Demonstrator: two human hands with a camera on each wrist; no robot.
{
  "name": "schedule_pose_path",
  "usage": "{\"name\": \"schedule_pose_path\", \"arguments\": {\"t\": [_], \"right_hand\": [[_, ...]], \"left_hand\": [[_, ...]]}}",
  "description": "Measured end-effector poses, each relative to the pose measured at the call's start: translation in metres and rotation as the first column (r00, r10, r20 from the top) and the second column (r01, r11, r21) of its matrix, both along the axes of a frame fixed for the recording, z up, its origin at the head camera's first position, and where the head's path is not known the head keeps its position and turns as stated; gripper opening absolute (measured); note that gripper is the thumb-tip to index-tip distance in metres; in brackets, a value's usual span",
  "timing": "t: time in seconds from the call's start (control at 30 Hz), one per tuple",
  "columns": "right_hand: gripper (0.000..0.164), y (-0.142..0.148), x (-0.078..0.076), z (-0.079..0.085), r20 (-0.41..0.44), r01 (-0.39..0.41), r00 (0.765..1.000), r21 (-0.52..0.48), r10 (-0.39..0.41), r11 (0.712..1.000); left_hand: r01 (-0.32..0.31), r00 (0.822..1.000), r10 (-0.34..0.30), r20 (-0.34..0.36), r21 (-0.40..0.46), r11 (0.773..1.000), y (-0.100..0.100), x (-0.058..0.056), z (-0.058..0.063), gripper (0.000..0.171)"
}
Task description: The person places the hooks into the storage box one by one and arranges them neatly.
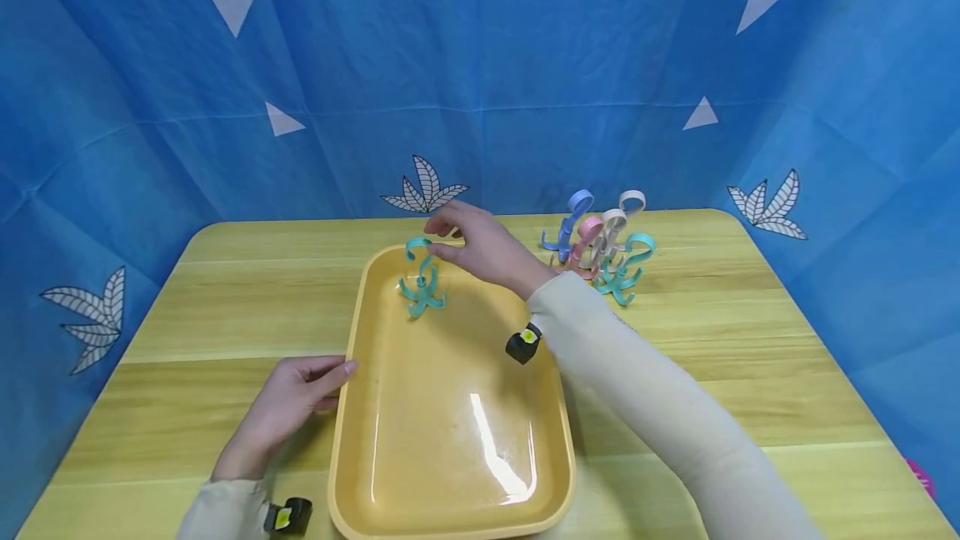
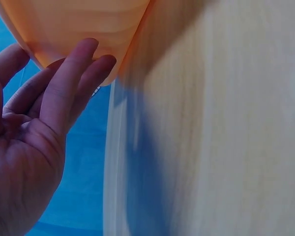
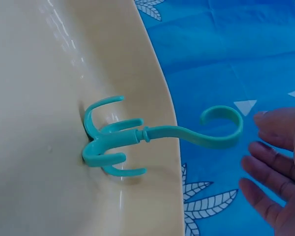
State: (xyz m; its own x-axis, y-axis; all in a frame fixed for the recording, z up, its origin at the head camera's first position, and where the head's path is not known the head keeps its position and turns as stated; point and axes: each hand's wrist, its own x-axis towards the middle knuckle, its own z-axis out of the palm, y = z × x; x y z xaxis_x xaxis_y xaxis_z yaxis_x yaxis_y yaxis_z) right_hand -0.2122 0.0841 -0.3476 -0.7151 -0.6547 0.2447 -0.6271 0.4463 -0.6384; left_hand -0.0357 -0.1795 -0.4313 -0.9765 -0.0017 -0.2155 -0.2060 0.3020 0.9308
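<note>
A turquoise multi-arm hanging hook (image 1: 422, 290) stands upright on the floor of a yellow tray (image 1: 450, 440), close to the tray's far left corner. Beside its curled top is my right hand (image 1: 483, 244), fingers spread a little; the right wrist view shows a gap between the fingers (image 3: 265, 167) and the hook (image 3: 223, 142). At the tray's left side my left hand (image 1: 296, 394) holds the rim, with the thumb at the lip and the other fingers below it against the outer wall (image 2: 88, 19).
Several more such hooks stand in a cluster at the back right of the wooden table (image 1: 712, 340): a blue one (image 1: 564, 232), a pink one (image 1: 581, 248), white ones (image 1: 613, 227) and a turquoise one (image 1: 618, 277). A blue cloth (image 1: 480, 65) hangs behind.
</note>
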Motion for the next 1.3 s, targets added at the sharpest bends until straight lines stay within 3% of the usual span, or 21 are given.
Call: {"name": "schedule_pose_path", "arguments": {"t": [0.3, 0.73, 1.03, 1.3], "right_hand": [[0.022, 0.031, 0.012, 0.009, -0.086, -0.018, 0.996, 0.043, 0.022, 0.999], [0.013, 0.084, 0.025, 0.017, -0.116, -0.002, 0.993, -0.041, -0.002, 0.999], [0.014, 0.13, 0.035, 0.02, -0.063, 0.105, 0.992, -0.07, -0.11, 0.992], [0.015, 0.15, 0.036, 0.018, -0.135, 0.189, 0.971, -0.084, -0.199, 0.978]], "left_hand": [[-0.003, 1.0, 0.003, -0.019, 0.004, 1.0, 0.001, 0.001, 0.003, 0.044], [-0.001, 1.0, 0.001, -0.013, -0.017, 1.0, 0.002, 0.002, 0.001, 0.047], [0.018, 0.999, -0.017, -0.038, 0.004, 1.0, 0.003, 0.0, -0.001, 0.046], [0.009, 0.999, -0.009, -0.037, 0.002, 1.0, 0.001, 0.001, 0.0, 0.046]]}}
